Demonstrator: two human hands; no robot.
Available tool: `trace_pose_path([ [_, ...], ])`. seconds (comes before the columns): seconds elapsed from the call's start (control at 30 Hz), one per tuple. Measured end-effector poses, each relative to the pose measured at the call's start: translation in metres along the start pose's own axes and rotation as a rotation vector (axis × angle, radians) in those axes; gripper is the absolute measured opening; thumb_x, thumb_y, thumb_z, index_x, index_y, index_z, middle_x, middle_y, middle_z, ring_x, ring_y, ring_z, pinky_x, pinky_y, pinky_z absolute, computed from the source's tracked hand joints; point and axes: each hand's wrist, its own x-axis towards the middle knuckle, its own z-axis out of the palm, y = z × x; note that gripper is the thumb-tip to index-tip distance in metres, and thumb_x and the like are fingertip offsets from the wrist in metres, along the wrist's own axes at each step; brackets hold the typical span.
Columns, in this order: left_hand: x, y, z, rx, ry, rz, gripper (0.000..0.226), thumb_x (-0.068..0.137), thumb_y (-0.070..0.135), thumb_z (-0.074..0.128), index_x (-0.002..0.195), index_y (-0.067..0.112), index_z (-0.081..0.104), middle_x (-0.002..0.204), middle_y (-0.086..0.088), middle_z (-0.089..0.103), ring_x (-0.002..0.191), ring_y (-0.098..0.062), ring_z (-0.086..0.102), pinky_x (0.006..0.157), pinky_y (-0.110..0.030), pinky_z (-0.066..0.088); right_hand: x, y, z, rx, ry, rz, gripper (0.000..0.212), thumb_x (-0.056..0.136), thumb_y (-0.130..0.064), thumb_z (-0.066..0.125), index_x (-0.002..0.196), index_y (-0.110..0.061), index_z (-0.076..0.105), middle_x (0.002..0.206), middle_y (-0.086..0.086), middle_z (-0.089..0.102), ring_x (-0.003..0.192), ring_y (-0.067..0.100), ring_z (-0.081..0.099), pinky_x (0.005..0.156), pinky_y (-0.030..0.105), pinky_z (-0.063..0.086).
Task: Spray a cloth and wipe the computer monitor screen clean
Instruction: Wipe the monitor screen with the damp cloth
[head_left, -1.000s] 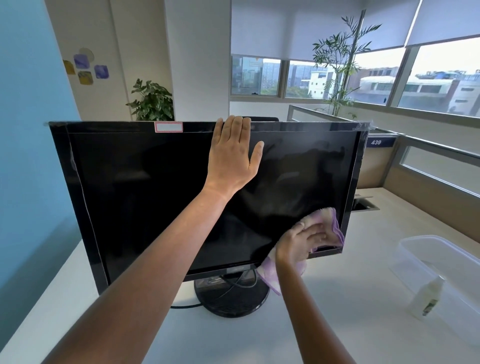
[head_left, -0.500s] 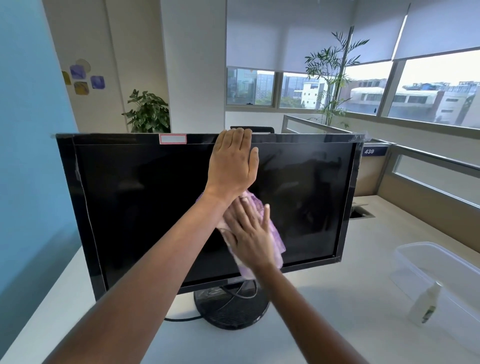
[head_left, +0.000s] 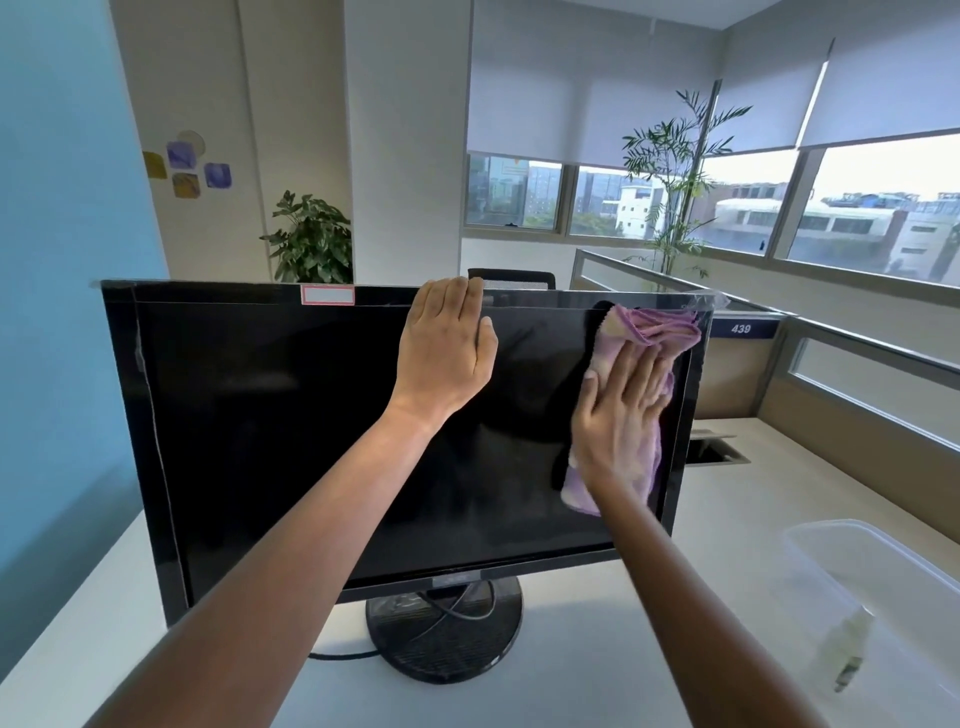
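Note:
A black computer monitor stands on a round base on the white desk, its screen dark. My left hand rests on the top middle of the screen, its fingertips bent over the monitor's top edge. My right hand presses a pink and purple cloth flat against the upper right part of the screen, fingers spread and straight. The cloth reaches up to the top right corner and hangs below my palm. A small white spray bottle stands on the desk at the lower right.
A clear plastic bin sits on the desk at the right, behind the spray bottle. A cable runs from the monitor base. Low partitions and a desk cable port lie behind the monitor at the right.
My right hand has swept the cloth from the lower right corner through the screen's middle up to the upper right. The left hand stays on the top edge.

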Motion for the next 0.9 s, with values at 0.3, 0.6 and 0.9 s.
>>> trace_pose_path([
  [0.3, 0.001, 0.002, 0.001, 0.011, 0.004, -0.012, 0.055, 0.093, 0.036, 0.028, 0.133, 0.000, 0.042, 0.132, -0.020, 0.052, 0.127, -0.033, 0.044, 0.113, -0.041, 0.024, -0.061, -0.084, 0.028, -0.030, -0.065, -0.698, 0.053, 0.090, -0.035, 0.035, 0.137, -0.012, 0.042, 0.145, 0.015, 0.041, 0.139, 0.032, 0.026, 0.114, 0.058, 0.010],
  [0.6, 0.002, -0.005, -0.006, 0.024, -0.001, 0.025, 0.064, 0.091, 0.042, 0.013, 0.129, 0.002, 0.047, 0.129, -0.016, 0.055, 0.122, -0.030, 0.048, 0.110, -0.038, 0.030, 0.012, 0.003, 0.006, -0.266, 0.077, -0.878, 0.056, 0.094, -0.045, 0.033, 0.144, -0.023, 0.023, 0.150, 0.001, 0.024, 0.139, 0.021, 0.021, 0.115, 0.055, 0.008],
  [0.9, -0.011, -0.034, -0.024, 0.085, 0.012, -0.006, 0.063, 0.092, 0.039, 0.013, 0.129, 0.003, 0.048, 0.128, -0.014, 0.057, 0.122, -0.029, 0.050, 0.110, -0.038, 0.032, 0.037, 0.077, -0.014, -0.087, 0.033, -0.241, 0.061, 0.092, -0.046, 0.020, 0.147, -0.021, 0.009, 0.156, 0.008, 0.011, 0.144, 0.026, 0.005, 0.113, 0.057, -0.002],
])
